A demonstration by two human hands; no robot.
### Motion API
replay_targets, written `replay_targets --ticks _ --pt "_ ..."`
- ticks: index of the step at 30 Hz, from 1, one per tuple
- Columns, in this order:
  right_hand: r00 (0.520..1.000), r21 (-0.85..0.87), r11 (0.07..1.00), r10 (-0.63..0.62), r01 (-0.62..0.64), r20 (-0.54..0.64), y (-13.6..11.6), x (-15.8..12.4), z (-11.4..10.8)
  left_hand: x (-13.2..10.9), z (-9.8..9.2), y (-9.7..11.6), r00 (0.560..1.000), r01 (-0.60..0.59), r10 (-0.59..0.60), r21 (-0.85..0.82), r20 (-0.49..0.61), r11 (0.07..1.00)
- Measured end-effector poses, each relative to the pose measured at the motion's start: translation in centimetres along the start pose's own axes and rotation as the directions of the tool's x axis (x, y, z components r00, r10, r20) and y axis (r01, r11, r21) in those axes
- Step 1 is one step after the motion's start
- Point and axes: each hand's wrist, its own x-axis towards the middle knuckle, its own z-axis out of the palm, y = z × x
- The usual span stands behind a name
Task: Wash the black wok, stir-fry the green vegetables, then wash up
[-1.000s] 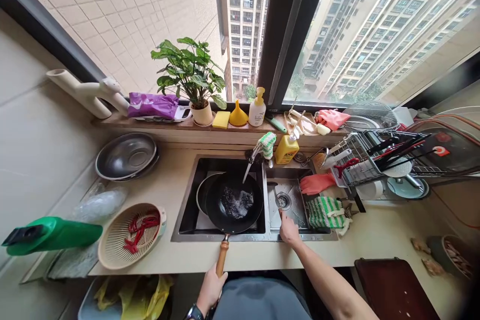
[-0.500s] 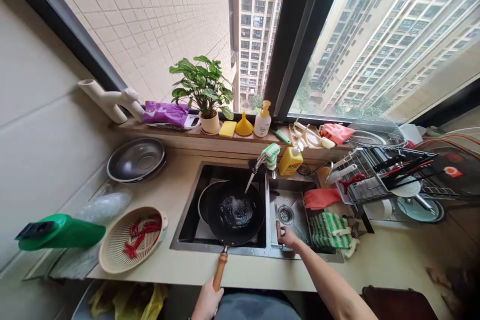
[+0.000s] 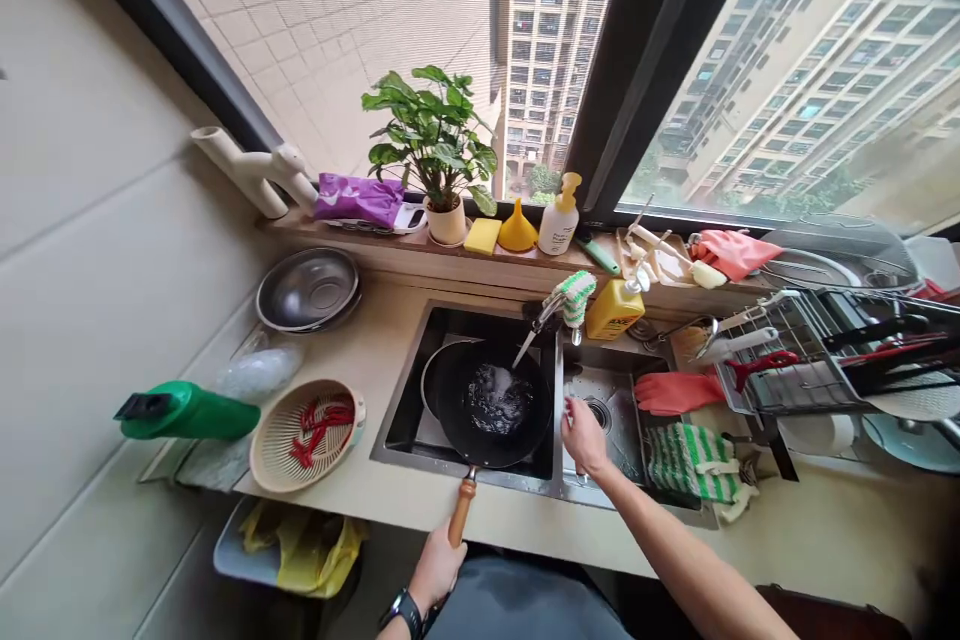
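My left hand (image 3: 436,565) is wrapped round the wooden handle of a black wok (image 3: 487,430), which rests in the left sink basin over another round pan. Water runs from the faucet (image 3: 534,328) into the wok and foams there. My right hand (image 3: 583,435) is over the near left part of the small right basin (image 3: 619,390), beside the divider. Its fingers are curled; a brown wooden handle end (image 3: 581,476) shows just below it, and whether the fingers grip anything is hidden.
Red gloves (image 3: 679,392) and a green-striped cloth (image 3: 694,462) lie at the right basin. Left are a colander (image 3: 264,450) with red peppers, stacked pans (image 3: 307,288) and a green bottle (image 3: 187,410). A dish rack (image 3: 810,360) stands right; a plant (image 3: 448,220) sits on the sill.
The view has shifted, so the scene sits further right. My right hand has moved forward from the wooden handle towards the divider. My left hand still holds the wok handle.
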Motion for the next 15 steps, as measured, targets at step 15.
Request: replay_targets --ticks 15 --pt "0.821 -0.355 0.806 -0.550 0.474 -0.152 -33.5 23.9 -7.0 0.1 1.1 -1.1 1.000 -0.020 0.020 0.017 0.008 1.000"
